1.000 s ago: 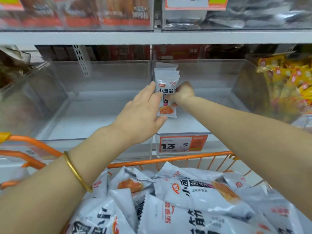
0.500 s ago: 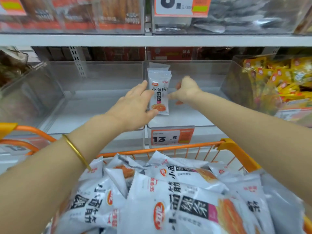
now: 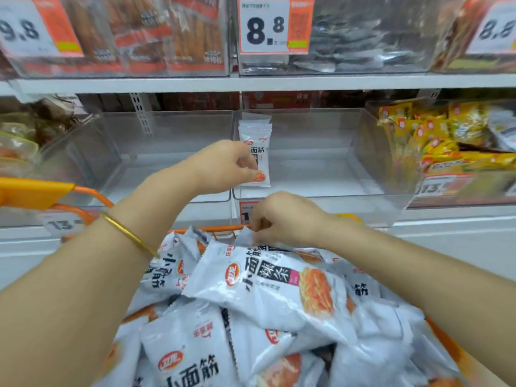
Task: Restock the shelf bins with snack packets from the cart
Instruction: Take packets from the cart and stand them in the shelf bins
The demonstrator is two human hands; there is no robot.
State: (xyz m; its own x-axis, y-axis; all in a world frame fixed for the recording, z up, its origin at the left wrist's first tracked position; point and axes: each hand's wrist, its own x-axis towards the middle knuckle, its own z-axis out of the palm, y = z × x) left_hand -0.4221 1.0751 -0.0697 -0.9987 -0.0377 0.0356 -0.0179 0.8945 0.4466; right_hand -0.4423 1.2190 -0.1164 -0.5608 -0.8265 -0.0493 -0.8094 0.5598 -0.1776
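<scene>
In clear bin [image 3: 307,129], left fingers [image 3: 249,165] grip upright packets [image 3: 262,152]; over cart [image 3: 36,192], right fingers [image 3: 261,223] pinch loose packet [image 3: 245,237].

Bright, even store lighting; soft glare on clear bin walls [image 3: 371,152]; wide-angle bowing and blur toward edges.

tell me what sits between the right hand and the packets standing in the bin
In the head view, the bin's clear front wall and its orange price tag lie between the right hand, pinching a cart packet, and the standing packets.
</scene>
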